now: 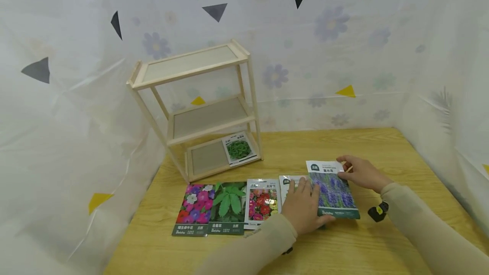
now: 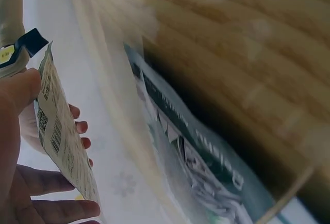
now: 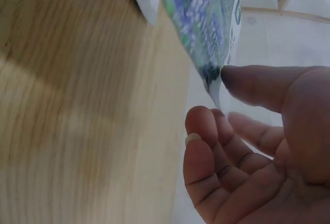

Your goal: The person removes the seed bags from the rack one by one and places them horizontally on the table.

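Both hands hold a lavender seed packet (image 1: 333, 192), tilted up off the table. My right hand (image 1: 363, 174) pinches its right edge near the top, thumb in front and fingertips behind in the right wrist view. My left hand (image 1: 302, 207) is at its lower left corner, index finger at the side and thumb by the bottom edge. In the left wrist view the packet's printed back (image 2: 64, 136) lies between that thumb and the fingers. Beneath the left hand is a white-topped packet (image 1: 286, 181), mostly covered. Left of it lies a packet with red and yellow flowers (image 1: 262, 200).
A green-leaf packet (image 1: 229, 207) and a pink-flower packet (image 1: 198, 207) continue the row leftward. Behind them stands a three-tier wooden rack (image 1: 210, 122), with a leafy-herb packet (image 1: 239, 148) on its bottom shelf. The wooden table (image 1: 305, 145) meets a patterned sheet at the back.
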`<state>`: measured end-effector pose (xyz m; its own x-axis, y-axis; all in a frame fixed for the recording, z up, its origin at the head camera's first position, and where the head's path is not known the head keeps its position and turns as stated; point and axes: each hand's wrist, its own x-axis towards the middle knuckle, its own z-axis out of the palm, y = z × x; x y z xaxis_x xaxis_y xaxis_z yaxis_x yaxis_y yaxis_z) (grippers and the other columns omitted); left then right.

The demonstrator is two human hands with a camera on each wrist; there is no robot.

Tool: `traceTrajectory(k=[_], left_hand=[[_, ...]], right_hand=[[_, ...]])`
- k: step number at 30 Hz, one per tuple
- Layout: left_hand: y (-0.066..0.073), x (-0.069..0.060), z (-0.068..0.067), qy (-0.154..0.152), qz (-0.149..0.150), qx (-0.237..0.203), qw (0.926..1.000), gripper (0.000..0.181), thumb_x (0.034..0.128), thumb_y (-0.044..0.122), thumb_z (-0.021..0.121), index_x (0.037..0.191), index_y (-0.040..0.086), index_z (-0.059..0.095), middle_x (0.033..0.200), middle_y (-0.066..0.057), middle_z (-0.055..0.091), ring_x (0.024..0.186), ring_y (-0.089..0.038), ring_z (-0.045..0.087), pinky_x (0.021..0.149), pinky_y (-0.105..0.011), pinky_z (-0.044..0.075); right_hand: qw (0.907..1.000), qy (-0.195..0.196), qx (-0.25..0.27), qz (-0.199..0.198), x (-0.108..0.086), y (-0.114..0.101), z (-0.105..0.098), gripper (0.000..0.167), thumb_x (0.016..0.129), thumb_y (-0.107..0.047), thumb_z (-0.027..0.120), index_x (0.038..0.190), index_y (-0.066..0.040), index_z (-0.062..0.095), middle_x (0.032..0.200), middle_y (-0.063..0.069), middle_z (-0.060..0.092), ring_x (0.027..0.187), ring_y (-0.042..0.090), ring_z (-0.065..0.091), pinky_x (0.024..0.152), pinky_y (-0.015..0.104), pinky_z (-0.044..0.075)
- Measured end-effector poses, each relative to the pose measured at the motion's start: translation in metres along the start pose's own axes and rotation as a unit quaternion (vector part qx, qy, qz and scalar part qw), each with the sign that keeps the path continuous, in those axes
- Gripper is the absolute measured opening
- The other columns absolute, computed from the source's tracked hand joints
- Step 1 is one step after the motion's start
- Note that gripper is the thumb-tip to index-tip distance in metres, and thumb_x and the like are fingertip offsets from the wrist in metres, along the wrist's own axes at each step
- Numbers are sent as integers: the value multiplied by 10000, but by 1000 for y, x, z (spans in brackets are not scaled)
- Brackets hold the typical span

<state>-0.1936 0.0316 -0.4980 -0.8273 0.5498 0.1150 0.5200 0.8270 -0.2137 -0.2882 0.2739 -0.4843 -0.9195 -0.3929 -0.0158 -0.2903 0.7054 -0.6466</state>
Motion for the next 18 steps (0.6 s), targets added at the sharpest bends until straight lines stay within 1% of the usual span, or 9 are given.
traceTrajectory(k=[4,8,14,18], left_hand=[[9,3,4,-293,-104,37,9995,951,812,835,175,1501,200,339,1510,-72,369,1398,-235,313,1122,-490,267],[17,7,8,-577,-186,151,9980,946,798,845,151,1517,248,299,1524,-59,348,1403,-236,304,1125,-488,260],[29,12,14,-851,-132,221,9960,924,809,835,142,1517,263,301,1516,-57,356,1401,-250,303,1121,-479,268],[35,17,16,-1060,-141,196,9941,908,814,828,151,1517,272,297,1513,-56,352,1402,-243,294,1120,-479,271]], right_hand=[[9996,-204,5,182,-4,4,2,598,927,-277,660,1382,37,432,1024,115,563,864,208,586,645,333,483],[9991,-339,-13,243,-6,10,6,623,924,-290,662,1382,58,424,1030,128,566,870,219,578,662,348,489],[9981,-510,-70,325,-8,21,8,666,912,-321,672,1375,83,417,1036,155,568,864,228,567,679,369,482],[9972,-590,-118,444,-8,27,11,687,907,-327,677,1387,81,403,1076,186,570,910,268,582,706,399,502]])
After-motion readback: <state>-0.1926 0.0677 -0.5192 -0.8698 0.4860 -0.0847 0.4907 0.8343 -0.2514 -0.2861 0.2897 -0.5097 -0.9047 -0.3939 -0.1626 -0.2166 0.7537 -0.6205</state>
